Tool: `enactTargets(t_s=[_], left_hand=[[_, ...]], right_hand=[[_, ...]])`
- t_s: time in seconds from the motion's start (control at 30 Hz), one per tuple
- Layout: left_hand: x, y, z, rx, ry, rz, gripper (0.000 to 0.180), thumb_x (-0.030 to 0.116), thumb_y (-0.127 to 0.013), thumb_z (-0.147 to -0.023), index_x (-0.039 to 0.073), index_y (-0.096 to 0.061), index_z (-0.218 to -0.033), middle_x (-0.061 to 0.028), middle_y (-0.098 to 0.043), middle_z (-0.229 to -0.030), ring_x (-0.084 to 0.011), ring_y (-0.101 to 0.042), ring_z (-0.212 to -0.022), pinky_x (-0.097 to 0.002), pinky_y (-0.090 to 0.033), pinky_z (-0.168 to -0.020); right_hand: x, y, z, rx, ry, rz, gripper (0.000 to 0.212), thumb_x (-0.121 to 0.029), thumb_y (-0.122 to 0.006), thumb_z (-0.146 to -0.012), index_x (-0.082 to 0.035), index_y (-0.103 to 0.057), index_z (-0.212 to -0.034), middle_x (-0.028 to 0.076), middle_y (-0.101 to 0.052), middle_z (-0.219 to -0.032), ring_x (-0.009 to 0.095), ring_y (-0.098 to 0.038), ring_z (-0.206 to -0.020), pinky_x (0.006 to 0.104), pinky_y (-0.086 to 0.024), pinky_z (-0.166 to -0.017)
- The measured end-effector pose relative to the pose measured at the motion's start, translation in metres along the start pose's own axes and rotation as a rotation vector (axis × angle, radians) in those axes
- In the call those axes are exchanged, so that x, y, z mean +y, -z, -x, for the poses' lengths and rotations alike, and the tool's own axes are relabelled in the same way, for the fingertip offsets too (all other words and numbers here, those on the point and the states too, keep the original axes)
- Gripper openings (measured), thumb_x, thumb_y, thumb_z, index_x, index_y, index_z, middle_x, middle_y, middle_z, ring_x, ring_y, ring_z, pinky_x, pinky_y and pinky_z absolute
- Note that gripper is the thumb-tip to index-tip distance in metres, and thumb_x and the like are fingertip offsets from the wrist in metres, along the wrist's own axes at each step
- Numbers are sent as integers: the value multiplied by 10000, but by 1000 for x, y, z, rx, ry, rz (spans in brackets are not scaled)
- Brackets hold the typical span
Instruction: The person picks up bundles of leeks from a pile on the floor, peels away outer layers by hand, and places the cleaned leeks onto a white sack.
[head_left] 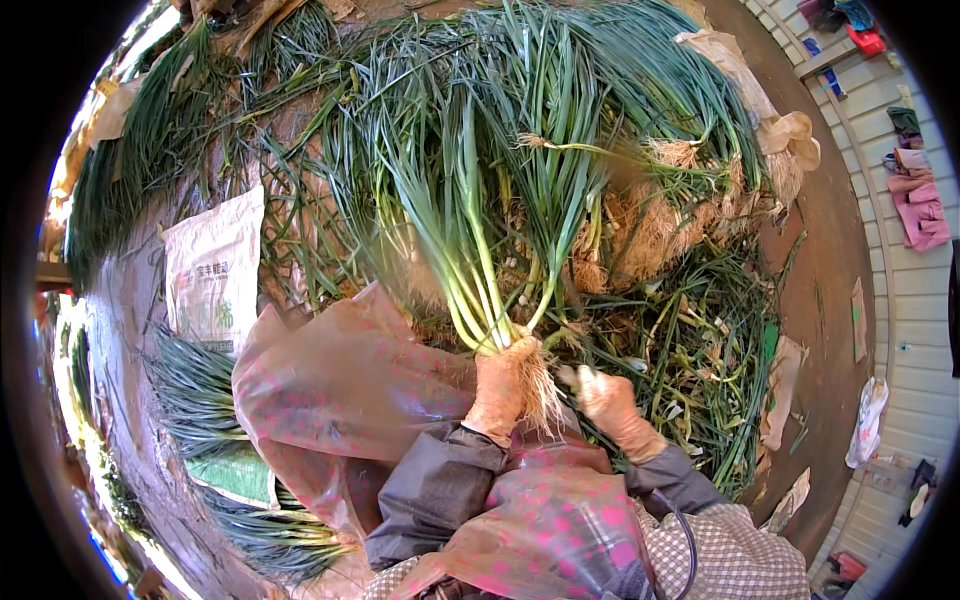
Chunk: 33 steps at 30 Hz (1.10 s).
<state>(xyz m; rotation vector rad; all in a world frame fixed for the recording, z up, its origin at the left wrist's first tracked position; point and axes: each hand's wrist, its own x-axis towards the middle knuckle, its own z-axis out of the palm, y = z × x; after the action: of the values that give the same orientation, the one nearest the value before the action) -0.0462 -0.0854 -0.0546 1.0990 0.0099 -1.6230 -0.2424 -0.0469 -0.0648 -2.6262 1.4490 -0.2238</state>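
Note:
My left hand (pixel 497 392) is wrapped round the white lower ends of several green onions (pixel 476 240). Their long green leaves fan out away from me, and pale stringy roots hang beside that hand on its right. A short gap to the right of the roots, my right hand (pixel 610 405) is closed with its fingertips pressed together. Whatever it may pinch is too small to make out. A clear plastic sheet with pink dots (pixel 560 510) covers my lap, and dark sleeves cover my forearms.
A heap of stripped leaves and trimmings (pixel 700 370) lies right of my hands. More green onions with bushy roots (pixel 650 230) are piled ahead. At the left are a printed white sack (pixel 215 265) and onion bundles (pixel 200 390). A pale ribbed wall (pixel 900 330) stands far right.

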Motion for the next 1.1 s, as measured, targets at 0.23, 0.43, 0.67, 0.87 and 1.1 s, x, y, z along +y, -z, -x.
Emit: enactTargets(t_s=[0.23, 0.43, 0.67, 0.87, 1.1], left_hand=[[14, -10, 20, -192, 194, 124, 123, 23, -564, -842, 5, -585, -962, -62, -615, -813, -164, -599, -719, -252, -490, -657], [25, -11, 26, -272, 261, 52, 160, 11, -541, -867, -7, -550, -1026, -115, -636, -904, -154, -586, -728, -230, -490, -677], [13, -12, 17, -151, 111, -34, 73, 55, -595, -847, 22, -612, -910, -31, -599, -718, -113, -548, -585, -228, -436, -523], [13, 6, 12, -93, 116, 81, 103, 79, -567, -867, 7, -588, -939, -52, -606, -749, -122, -571, -621, -230, -457, -555], [39, 0, 31, -491, -130, 599, 362, 34, -542, -854, 16, -496, -1212, -74, -539, -890, -143, -509, -802, -225, -443, -644]], right_hand=[[60, 43, -38, -165, -498, -788, 666, -527, -546, -880, -21, -469, -1307, 136, -637, -1100, 210, -639, -893, 352, -499, -789], [35, 32, -148, -210, -597, -1639, 411, -421, -558, -923, -28, -665, -985, -63, -500, -704, 20, -388, -586, 186, -285, -507], [3, -27, -160, 1, -827, -2415, 363, -306, -539, -952, -19, -566, -1172, -47, -538, -639, 34, -490, -525, 171, -466, -520], [-30, -23, -129, -81, -938, -1705, 325, -299, -519, -961, 3, -612, -1037, -25, -460, -612, 81, -426, -492, 236, -437, -457], [68, -25, 36, -691, -732, -404, 424, -432, -511, -912, -62, -612, -1092, 117, -609, -849, 248, -591, -744, 350, -488, -635]])
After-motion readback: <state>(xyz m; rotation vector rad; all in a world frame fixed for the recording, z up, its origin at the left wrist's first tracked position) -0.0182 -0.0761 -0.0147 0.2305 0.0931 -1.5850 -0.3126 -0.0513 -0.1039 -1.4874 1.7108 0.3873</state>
